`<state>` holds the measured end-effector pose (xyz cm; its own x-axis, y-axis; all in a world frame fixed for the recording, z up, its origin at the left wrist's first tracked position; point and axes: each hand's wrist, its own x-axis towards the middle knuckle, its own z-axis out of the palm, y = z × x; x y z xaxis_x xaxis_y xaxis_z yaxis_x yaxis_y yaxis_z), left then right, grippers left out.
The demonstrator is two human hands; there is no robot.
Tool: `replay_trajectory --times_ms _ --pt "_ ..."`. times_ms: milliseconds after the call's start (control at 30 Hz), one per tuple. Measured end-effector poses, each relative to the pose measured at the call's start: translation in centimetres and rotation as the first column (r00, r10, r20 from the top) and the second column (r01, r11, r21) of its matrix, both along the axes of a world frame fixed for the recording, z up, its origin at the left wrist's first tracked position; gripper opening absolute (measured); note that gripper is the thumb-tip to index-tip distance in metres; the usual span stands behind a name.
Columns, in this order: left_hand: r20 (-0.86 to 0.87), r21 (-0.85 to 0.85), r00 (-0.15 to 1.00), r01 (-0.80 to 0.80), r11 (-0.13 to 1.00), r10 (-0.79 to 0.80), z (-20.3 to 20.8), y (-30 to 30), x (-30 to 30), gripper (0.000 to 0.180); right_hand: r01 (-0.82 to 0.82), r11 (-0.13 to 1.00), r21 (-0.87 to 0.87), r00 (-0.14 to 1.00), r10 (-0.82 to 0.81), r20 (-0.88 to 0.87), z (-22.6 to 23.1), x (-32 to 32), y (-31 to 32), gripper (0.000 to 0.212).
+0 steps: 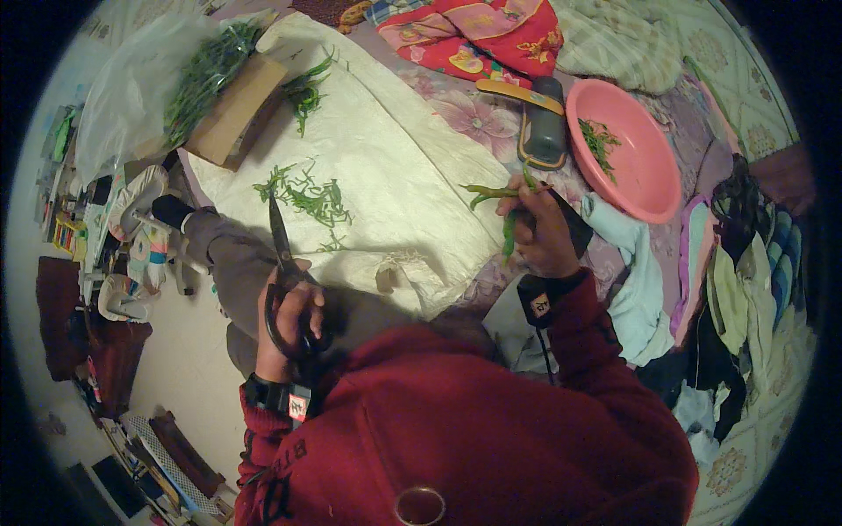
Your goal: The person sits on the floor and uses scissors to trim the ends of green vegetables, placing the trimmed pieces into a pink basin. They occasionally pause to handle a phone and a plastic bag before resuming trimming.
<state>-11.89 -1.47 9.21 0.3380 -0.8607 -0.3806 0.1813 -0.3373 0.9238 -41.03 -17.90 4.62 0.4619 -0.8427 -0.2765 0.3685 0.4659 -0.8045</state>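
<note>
My left hand (294, 317) is closed round the handles of a pair of dark scissors (279, 232), whose blades point away from me and look shut. The blade tips reach the edge of a loose pile of thin green pieces (313, 198) on a white woven sheet (386, 140). Several long green chili peppers (488, 192) are pinched in my right hand (545, 230), sticking out to the left, upward and below the fingers. This hand is held apart from the scissors, over the sheet's right edge.
A pink basin (656, 167) with some greens inside stands at the right. Beside it lies a dark case with a yellow-edged strap (541, 131). A cardboard box (230, 114) and a clear plastic bag (123, 96) with greens sit far left. Folded clothes (631, 280) lie at the right.
</note>
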Motion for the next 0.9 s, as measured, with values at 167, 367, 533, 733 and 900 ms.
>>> replay_trajectory --times_ms 167,367,533,733,900 --pt "-0.018 0.019 0.999 -0.045 0.999 0.045 -0.1 0.0 0.7 0.033 -0.1 0.995 0.005 0.969 0.097 0.226 -2.0 4.2 -1.1 0.018" --pt "-0.024 0.012 0.999 -0.041 0.999 0.041 -0.6 0.1 1.7 0.031 -0.216 0.573 -0.791 0.938 -0.104 -0.331 -8.2 8.5 -2.0 0.024" --pt "-0.061 0.017 0.995 -0.079 0.997 0.08 -1.2 0.1 2.3 0.03 -0.184 0.968 0.169 0.966 0.21 -0.149 -11.7 7.4 -0.9 0.039" --pt "-0.063 0.067 0.995 -0.073 0.995 0.077 -1.6 -0.3 2.6 0.03 -0.146 0.987 0.064 0.949 0.158 -0.274 -13.4 4.4 -0.7 0.04" --pt "-0.064 0.061 0.995 -0.075 0.995 0.079 -1.8 -0.3 2.7 0.03 -0.416 0.75 -0.514 0.692 -0.106 -0.714 -14.6 4.3 0.2 0.037"
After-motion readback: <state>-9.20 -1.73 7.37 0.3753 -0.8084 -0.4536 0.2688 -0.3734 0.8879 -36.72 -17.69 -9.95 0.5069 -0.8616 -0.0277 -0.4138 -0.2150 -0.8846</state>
